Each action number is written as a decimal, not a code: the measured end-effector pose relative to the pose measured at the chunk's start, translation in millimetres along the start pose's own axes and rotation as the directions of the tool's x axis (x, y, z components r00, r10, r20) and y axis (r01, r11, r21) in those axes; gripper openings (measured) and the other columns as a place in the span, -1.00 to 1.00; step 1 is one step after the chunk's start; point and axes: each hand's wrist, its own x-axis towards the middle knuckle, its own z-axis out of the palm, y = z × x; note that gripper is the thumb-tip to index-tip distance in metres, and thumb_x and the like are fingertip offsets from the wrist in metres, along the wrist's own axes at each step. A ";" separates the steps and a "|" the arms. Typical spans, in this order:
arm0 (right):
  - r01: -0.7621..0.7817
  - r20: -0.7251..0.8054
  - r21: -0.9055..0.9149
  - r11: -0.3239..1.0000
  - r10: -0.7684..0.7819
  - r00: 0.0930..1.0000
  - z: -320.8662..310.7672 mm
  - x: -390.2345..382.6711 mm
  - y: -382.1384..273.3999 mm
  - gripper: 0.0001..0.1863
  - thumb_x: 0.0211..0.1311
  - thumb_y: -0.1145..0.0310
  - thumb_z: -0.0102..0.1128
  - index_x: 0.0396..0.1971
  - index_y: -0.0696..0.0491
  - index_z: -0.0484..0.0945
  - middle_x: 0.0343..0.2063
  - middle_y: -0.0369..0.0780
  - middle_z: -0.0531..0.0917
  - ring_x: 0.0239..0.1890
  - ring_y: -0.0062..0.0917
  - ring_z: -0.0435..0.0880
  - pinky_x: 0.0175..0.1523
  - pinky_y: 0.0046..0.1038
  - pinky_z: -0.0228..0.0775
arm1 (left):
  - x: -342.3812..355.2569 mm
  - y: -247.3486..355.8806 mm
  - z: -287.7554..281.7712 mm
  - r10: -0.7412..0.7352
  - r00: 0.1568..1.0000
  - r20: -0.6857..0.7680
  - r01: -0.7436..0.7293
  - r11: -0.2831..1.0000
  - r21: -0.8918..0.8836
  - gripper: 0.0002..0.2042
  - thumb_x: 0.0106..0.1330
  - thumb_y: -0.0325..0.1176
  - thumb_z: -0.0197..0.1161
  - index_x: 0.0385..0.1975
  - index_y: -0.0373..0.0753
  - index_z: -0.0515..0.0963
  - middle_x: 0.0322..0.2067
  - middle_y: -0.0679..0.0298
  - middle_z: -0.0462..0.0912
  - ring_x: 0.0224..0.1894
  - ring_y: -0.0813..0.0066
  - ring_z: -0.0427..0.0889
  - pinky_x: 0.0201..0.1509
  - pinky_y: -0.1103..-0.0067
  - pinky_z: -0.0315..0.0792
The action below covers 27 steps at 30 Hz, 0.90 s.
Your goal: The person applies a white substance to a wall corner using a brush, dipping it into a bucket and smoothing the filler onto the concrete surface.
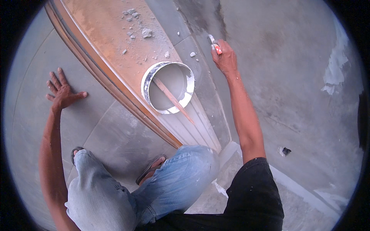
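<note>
My left hand [63, 92] lies flat with its fingers spread on the smooth grey tiled surface [34, 115] at the left. At the upper right, my right hand [226, 59] is closed round a small brush-like tool [217, 49] with an orange-red handle and a whitish end. That end is against or close to the grey wall [277, 69], beside a dark, damp-looking streak. Between my arms stands a white bucket [145, 82], its rim smeared, with thin greyish liquid inside. A wooden stick [173, 99] leans in it and sticks out over the near rim.
Dusty brown boarding [111, 30] with rails along its left edge runs under the bucket. Grey rubble [147, 33] is scattered on it. My bent knees [192, 165] are close to the bucket's near side. A small hole [285, 151] shows in the wall at the right.
</note>
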 end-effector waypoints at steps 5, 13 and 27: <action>-0.100 0.217 -0.091 0.991 0.117 0.969 -12.3 -7.0 6.5 -0.77 -0.02 0.33 0.16 -0.36 0.09 0.42 -0.43 -0.05 0.55 -0.32 -0.10 0.54 -0.26 -0.16 0.37 | 6.9 -7.2 7.2 -0.002 1.000 -0.030 0.003 0.999 0.044 0.36 -0.37 0.22 0.50 0.33 0.09 -0.48 0.33 0.04 -0.64 0.34 -0.18 -0.63 0.18 -0.27 -0.39; -0.041 0.284 -0.108 0.993 0.071 0.956 -20.1 -28.5 22.1 -0.77 -0.02 0.36 0.18 -0.35 0.10 0.42 -0.42 -0.06 0.54 -0.29 -0.10 0.53 -0.25 -0.15 0.36 | 4.7 -0.5 4.4 -0.013 0.999 -0.039 0.015 0.999 0.048 0.34 -0.36 0.21 0.50 0.33 0.12 -0.45 0.34 0.05 -0.58 0.34 -0.18 -0.59 0.19 -0.28 -0.36; -0.010 0.142 0.042 0.999 0.004 0.990 -40.0 -14.0 9.7 -0.79 -0.05 0.35 0.16 -0.42 0.13 0.42 -0.43 -0.02 0.55 -0.33 -0.05 0.52 -0.27 -0.16 0.36 | 6.8 -6.0 11.6 -0.009 0.998 -0.061 0.013 0.998 0.063 0.34 -0.40 0.23 0.49 0.34 0.13 -0.43 0.35 0.04 -0.56 0.34 -0.19 -0.58 0.19 -0.29 -0.38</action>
